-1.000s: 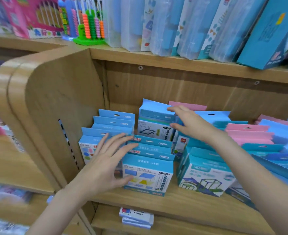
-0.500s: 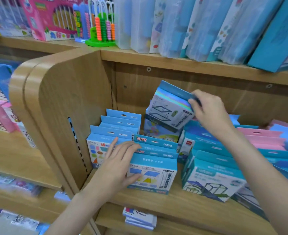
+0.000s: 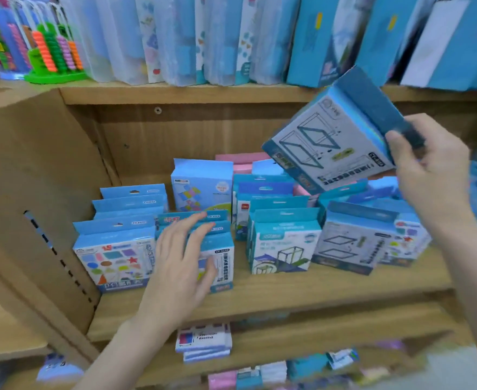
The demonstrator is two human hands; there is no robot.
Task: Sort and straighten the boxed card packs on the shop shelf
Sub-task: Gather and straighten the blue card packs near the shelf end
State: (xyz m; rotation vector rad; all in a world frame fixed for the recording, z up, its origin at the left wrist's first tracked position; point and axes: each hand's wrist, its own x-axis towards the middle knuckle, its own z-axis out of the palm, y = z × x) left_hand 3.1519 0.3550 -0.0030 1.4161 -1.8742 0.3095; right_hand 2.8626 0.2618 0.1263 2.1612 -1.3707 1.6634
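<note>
Several rows of blue and pink boxed card packs stand on the middle wooden shelf (image 3: 302, 288). My right hand (image 3: 431, 170) pinches the blue hang tab of one pack with a line-drawn frame on its front (image 3: 330, 147), holding it tilted in the air above the right rows. My left hand (image 3: 181, 263) is spread with straight fingers in front of the second row's front pack (image 3: 221, 266); whether it touches the pack I cannot tell. A pack printed with coloured shapes (image 3: 113, 257) heads the leftmost row.
A thick wooden side panel (image 3: 34, 192) closes the shelf on the left. The upper shelf carries tall blue boxes (image 3: 321, 40) and a green abacus (image 3: 54, 52). Flat packs (image 3: 203, 343) lie on the shelf below.
My right hand has gripped a pack in the back middle and lifted it up and to the right, clear of the rows. My left hand stays by the second row's front pack.
</note>
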